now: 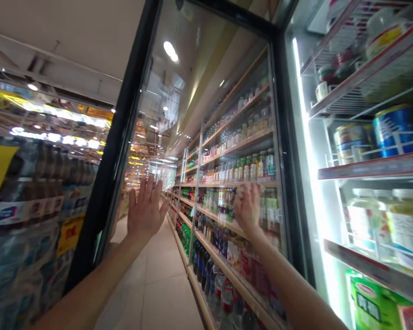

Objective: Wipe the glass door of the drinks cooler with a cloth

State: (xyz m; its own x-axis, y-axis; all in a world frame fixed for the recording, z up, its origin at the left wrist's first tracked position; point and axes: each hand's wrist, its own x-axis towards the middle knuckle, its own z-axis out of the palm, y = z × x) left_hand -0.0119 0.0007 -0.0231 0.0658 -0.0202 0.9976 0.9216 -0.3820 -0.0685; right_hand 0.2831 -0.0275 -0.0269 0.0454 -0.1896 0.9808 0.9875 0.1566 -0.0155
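The glass door [192, 114] of a drinks fridge stands swung open in front of me, in a dark frame [124, 110]. My left hand [145, 208] is raised with its fingers spread and its palm towards the glass; it seems to lie flat on the pane. Further right, my right hand [248, 208] is closed at the pane, fingers bent over a pale, crumpled thing that looks like a cloth [260, 188]. Blur and the fingers hide most of it. Faint reflections show in the glass near both hands.
To the right, lit fridge shelves [371, 167] hold cans [397, 130], bottles [361, 220] and green packs [368, 298]. Shelves of bottles [251, 167] show through the glass along a tiled aisle [158, 279]. Stacked bottle packs [24, 220] stand at the left.
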